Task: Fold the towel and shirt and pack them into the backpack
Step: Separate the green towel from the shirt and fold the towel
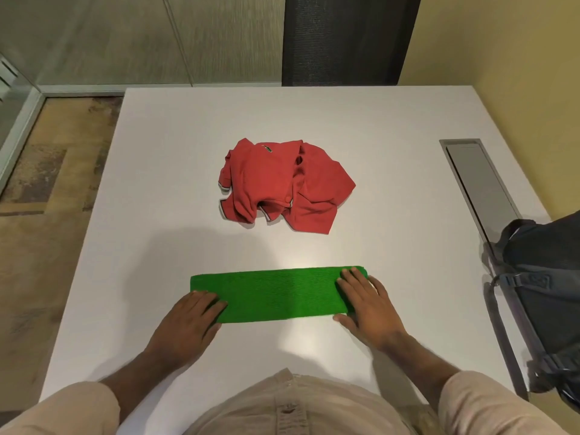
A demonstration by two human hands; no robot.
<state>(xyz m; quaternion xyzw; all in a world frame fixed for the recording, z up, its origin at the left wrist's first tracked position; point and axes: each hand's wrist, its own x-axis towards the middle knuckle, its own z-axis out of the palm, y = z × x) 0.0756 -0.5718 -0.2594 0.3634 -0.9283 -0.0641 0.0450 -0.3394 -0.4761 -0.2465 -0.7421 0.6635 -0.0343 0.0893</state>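
While the green towel (276, 293) lies as a long strip, left hand (188, 321) and right hand (367, 306) press its ends with straight fingers (probably flattening creases); red shirt (282, 183) waits crumpled.

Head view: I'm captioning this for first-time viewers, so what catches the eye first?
The crumpled red polo shirt at the white table's centre stands out. Nearer, the left hand and right hand press flat on a folded bright green towel strip.

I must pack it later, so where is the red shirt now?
In the head view, the red shirt lies crumpled mid-table, beyond the green towel, left of the backpack.
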